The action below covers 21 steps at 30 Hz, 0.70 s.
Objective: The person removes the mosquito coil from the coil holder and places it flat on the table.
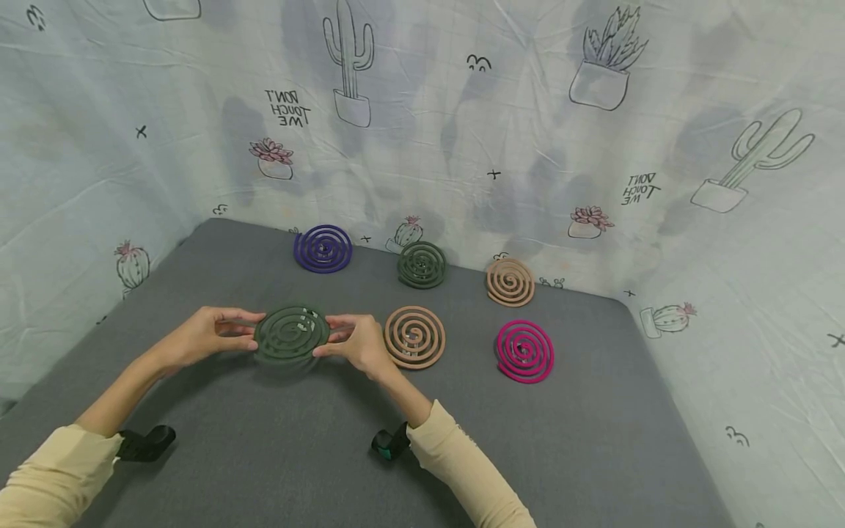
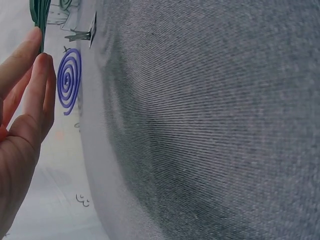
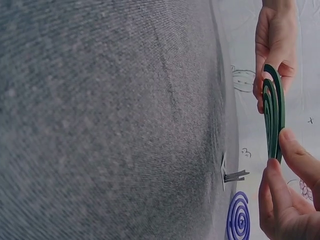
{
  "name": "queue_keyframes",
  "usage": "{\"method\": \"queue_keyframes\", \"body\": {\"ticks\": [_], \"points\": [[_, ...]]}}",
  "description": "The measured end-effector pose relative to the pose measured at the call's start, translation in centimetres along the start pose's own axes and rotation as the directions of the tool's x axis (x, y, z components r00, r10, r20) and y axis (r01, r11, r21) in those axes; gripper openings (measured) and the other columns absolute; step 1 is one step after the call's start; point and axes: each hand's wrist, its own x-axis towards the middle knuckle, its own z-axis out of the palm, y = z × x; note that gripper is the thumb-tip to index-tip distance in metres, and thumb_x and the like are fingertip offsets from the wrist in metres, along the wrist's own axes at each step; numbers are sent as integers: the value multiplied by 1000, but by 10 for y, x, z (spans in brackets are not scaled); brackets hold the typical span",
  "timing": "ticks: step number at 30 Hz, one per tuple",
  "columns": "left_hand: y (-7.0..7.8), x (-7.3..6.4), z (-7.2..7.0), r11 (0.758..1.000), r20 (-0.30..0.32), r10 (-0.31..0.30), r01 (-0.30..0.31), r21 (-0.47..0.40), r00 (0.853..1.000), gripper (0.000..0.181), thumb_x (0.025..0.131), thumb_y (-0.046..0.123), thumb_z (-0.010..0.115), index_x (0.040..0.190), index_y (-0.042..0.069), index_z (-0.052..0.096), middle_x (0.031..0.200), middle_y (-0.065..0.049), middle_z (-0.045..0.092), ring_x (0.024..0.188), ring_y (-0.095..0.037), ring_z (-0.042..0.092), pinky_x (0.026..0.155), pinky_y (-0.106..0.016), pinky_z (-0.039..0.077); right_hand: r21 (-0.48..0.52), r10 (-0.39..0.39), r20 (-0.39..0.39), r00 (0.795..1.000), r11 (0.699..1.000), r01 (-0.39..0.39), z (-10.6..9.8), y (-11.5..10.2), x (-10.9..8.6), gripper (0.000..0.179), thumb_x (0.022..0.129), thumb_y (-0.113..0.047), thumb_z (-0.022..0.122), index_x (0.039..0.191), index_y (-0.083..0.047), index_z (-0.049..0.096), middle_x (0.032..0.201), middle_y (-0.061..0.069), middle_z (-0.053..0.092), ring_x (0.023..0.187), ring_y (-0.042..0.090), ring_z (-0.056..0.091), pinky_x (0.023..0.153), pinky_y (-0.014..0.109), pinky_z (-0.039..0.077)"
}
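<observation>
A green mosquito coil [image 1: 290, 345] is held flat between both hands, raised off the grey table. My left hand [image 1: 198, 337] pinches its left edge with thumb and fingers. The opposite edge is pinched by my right hand [image 1: 363, 343]. Seen edge-on in the right wrist view, the green coil [image 3: 281, 107] has its spiral rings slightly spread. Beneath it a small metal coil stand [image 2: 86, 36] rests on the table, its prong pointing up toward the coil; in the head view it shows partly through the spiral.
Beyond the hands lie a purple coil [image 1: 323, 227], a dark green coil [image 1: 422, 244] and a tan coil [image 1: 510, 261] near the back edge. Another tan coil [image 1: 414, 309] sits close to the right hand, with a pink coil [image 1: 524, 323] farther right. Printed cloth [image 1: 422, 147] surrounds the table.
</observation>
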Motion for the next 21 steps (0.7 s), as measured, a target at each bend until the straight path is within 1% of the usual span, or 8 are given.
{"method": "queue_keyframes", "body": {"ticks": [4, 8, 11, 15, 21], "points": [[-1, -1, 1, 1000, 11, -2, 2, -10, 1000, 50, 86, 14, 72, 127, -10, 55, 134, -30, 48, 100, 7, 57, 80, -20, 54, 4, -2, 4, 1000, 1000, 2, 2, 1, -1, 54, 68, -8, 87, 119, -1, 67, 92, 9, 73, 74, 5, 68, 57, 15, 51], [-4, -2, 2, 1000, 20, 0, 0, -21, 1000, 48, 86, 12, 72, 125, -10, 55, 134, -31, 48, 99, 7, 57, 80, -21, 54, 16, 7, 2, 1000, 1000, -7, 4, 3, -3, 55, 68, -7, 87, 118, 0, 66, 101, 10, 72, 77, 7, 69, 61, 17, 54], [-5, -2, 1, 1000, 31, 10, -10, -11, 999, 46, 87, 11, 71, 125, -10, 55, 133, -33, 47, 99, 8, 57, 80, -21, 54, 21, 21, -3, 1000, 1000, -21, 6, 3, -4, 55, 68, -7, 87, 118, -1, 66, 105, 9, 70, 79, 8, 69, 62, 18, 54], [-8, -2, -1, 1000, 46, 23, -23, 3, 999, 46, 87, 9, 70, 125, -12, 55, 131, -35, 48, 99, 8, 57, 78, -22, 55, 19, 41, -7, 999, 999, -41, 9, 2, -6, 55, 67, -8, 87, 118, -2, 66, 104, 7, 69, 78, 7, 68, 60, 18, 54], [-10, -2, -2, 999, 56, 35, -34, -3, 998, 47, 86, 7, 70, 126, -13, 54, 129, -35, 50, 98, 5, 59, 76, -23, 56, 32, 64, -3, 998, 997, -64, 12, 2, -7, 55, 67, -7, 87, 117, -3, 66, 104, 6, 68, 78, 7, 67, 61, 19, 54]]}}
